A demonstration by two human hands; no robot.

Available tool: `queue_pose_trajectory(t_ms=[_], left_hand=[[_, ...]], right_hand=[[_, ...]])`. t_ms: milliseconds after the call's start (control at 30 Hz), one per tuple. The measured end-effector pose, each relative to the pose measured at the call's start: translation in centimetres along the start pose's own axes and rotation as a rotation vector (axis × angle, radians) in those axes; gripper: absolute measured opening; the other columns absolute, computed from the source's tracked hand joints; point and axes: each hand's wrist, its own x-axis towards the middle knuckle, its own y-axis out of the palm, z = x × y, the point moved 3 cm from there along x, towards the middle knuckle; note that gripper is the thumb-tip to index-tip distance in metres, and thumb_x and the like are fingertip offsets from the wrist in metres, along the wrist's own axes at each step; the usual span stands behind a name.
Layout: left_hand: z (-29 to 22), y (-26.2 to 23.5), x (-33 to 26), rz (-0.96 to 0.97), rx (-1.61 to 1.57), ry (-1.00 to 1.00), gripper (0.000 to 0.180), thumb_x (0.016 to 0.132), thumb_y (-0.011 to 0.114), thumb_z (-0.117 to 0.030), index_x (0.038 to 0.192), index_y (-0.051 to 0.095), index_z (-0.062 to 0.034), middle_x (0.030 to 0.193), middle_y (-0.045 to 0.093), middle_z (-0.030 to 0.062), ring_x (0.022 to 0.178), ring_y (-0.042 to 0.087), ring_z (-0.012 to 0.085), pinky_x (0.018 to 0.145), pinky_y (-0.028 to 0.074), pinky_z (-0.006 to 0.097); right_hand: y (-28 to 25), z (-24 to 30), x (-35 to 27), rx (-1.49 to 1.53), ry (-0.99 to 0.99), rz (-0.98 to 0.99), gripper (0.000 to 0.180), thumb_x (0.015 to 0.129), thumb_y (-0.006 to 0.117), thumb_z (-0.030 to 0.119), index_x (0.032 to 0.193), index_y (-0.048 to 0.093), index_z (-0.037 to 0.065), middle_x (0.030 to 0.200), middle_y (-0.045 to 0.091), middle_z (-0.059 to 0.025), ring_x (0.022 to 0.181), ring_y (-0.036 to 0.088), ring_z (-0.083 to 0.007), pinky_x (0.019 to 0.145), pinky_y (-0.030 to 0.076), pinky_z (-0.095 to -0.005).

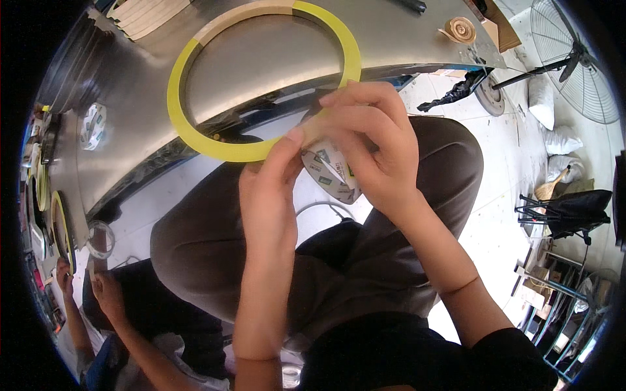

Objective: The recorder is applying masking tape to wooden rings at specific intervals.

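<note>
A large flat ring (261,8) stands tilted over the near edge of the metal table. Bright yellow tape covers most of it, and a tan stretch shows along the top. My left hand (270,179) pinches its near rim between thumb and fingers. My right hand (375,143) is curled beside it, its fingertips at the ring's right near side. Within the right hand's curled fingers sits a roll of tape (329,173), its printed white inner core showing and a bit of yellow at its edge. The fingers hide the part of the ring between my hands.
On the metal table (137,85) lie another tape roll (93,126), a stack of tan rings (147,14) and a coiled tan strip (460,30). A standing fan (577,49) is at right. A co-worker's hands (107,294) hold a yellow-edged ring (62,225) at lower left.
</note>
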Motion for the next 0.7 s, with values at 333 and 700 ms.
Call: queue_pose_trajectory(t_ms=[333, 700], left_hand=[[-0.6, 0.4, -0.2, 0.01, 0.097, 0.066, 0.041, 0.089, 0.067, -0.018, 0.12, 0.061, 0.0091, 0.114, 0.064, 0.0144, 0.111, 0.058, 0.0207, 0.103, 0.04, 0.032], [-0.5, 0.3, -0.3, 0.02, 0.133, 0.046, 0.036, 0.089, 0.067, -0.023, 0.114, 0.067, 0.0021, 0.109, 0.067, 0.0105, 0.11, 0.058, 0.0188, 0.104, 0.038, 0.036]], right_hand=[[1.1, -0.6, -0.7, 0.036, -0.019, -0.041, 0.025, 0.077, 0.066, -0.008, 0.097, 0.068, 0.006, 0.104, 0.066, -0.0092, 0.103, 0.058, -0.0228, 0.109, 0.036, -0.0487], [1.2, -0.7, 0.1, 0.143, 0.051, -0.089, 0.021, 0.078, 0.065, -0.007, 0.095, 0.069, 0.005, 0.105, 0.06, -0.0091, 0.1, 0.058, -0.0217, 0.101, 0.042, -0.0412]])
